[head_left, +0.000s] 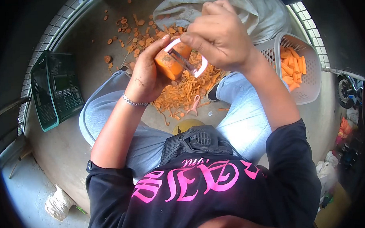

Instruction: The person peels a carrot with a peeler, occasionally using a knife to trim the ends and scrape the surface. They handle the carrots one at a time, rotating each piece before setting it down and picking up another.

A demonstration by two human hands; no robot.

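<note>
In my left hand (pixel 145 71) is a thick carrot (pixel 169 67), its near end bright orange and the part above it still brownish. My right hand (pixel 218 36) is closed on a pink-white peeler (pixel 202 68), whose metal blade lies across the carrot's right side. Below both hands a heap of orange carrot peelings (pixel 182 94) spreads over the floor between my legs. A second pink peeler (pixel 195 105) lies at the near edge of that heap.
To the right stands a white perforated basket (pixel 312 77) with peeled carrots (pixel 292 66) inside. A green crate (pixel 49 94) is at the left. Cut carrot slices (pixel 137 41) lie scattered ahead, beside a large whitish sack (pixel 263 14). A white bag (pixel 59 203) sits at the lower left.
</note>
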